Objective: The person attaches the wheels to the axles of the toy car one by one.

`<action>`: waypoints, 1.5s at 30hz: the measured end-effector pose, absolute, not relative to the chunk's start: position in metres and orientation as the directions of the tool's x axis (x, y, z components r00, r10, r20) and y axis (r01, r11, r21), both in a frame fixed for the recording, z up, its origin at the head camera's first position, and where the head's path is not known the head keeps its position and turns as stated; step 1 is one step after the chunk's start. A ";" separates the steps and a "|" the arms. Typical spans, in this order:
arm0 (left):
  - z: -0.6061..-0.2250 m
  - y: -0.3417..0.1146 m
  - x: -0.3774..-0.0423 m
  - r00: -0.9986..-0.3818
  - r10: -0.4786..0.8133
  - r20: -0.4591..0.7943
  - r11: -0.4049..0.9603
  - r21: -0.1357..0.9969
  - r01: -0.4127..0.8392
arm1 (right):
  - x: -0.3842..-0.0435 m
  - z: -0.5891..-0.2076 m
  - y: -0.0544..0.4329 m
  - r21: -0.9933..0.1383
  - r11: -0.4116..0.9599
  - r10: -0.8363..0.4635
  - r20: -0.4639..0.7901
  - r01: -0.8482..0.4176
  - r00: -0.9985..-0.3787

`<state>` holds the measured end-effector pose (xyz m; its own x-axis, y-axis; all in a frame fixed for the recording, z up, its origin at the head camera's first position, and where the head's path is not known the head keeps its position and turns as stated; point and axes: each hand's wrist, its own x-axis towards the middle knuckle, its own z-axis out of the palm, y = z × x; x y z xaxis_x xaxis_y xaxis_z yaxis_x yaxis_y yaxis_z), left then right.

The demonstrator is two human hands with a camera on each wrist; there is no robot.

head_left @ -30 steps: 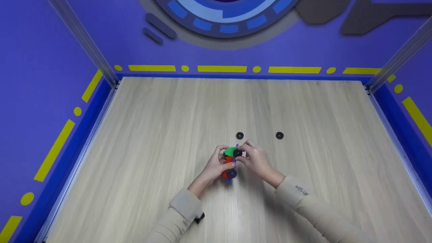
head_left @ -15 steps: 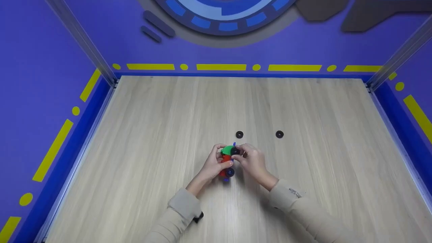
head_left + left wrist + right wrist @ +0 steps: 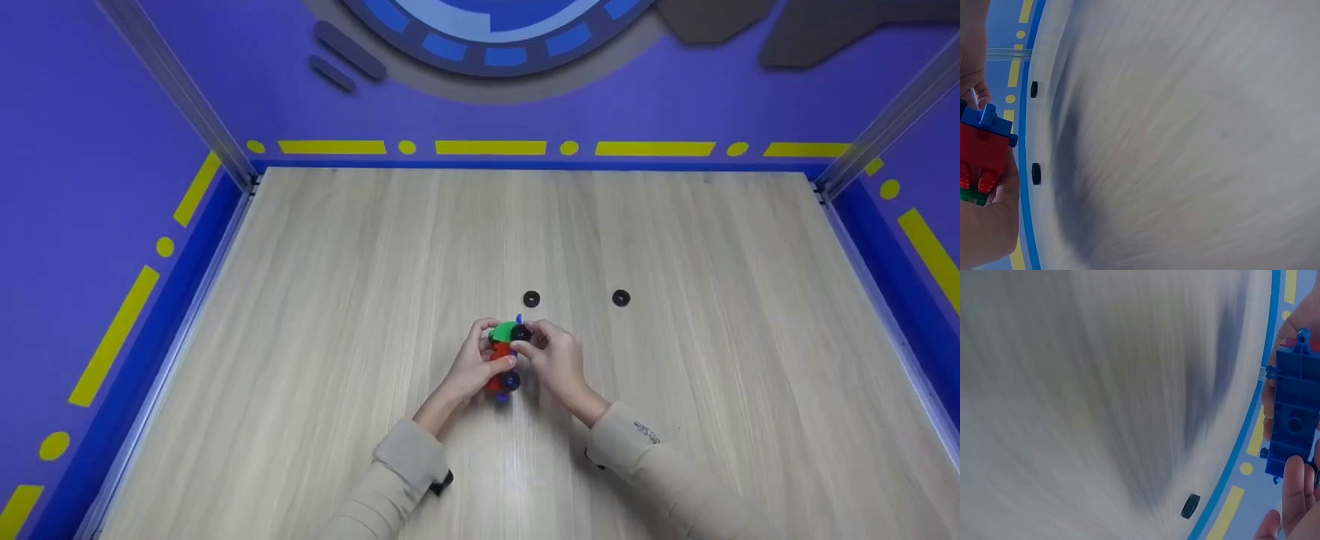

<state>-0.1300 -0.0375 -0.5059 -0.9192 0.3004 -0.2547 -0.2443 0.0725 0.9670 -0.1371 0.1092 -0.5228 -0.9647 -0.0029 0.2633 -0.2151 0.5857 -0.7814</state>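
My left hand (image 3: pixel 472 369) grips a small toy vehicle with a red body (image 3: pixel 500 351), a green top piece (image 3: pixel 504 331) and a blue underside. A black wheel (image 3: pixel 510 381) sits on its near end. At the far end, my right hand (image 3: pixel 561 358) pinches another black wheel (image 3: pixel 520 334) against the vehicle's side. The right wrist view shows the hollow blue chassis (image 3: pixel 1294 413) with axle stubs along one edge, and right-hand fingertips (image 3: pixel 1294 472) on its lower end. Red and blue blocks of the toy (image 3: pixel 983 147) show at the left wrist view's edge.
Two loose black wheels lie on the wooden table (image 3: pixel 360 285), a nearer-centre wheel (image 3: pixel 532 298) and a wheel farther right (image 3: pixel 621 298). A dark object (image 3: pixel 442 482) pokes out beside the left sleeve, and another dark piece (image 3: pixel 595 459) beside the right sleeve. Blue panels enclose the table.
Both hands and the toy have shifted slightly left, the right hand bringing the pinched wheel closer in to the vehicle. The right sleeve moved left, and a dark piece shows beside it.
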 end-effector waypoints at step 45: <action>-0.501 -0.040 -0.129 -0.924 0.306 -0.230 0.118 0.972 -0.203 | -0.135 -0.520 0.106 -0.840 0.531 0.008 0.138 -0.113 -0.990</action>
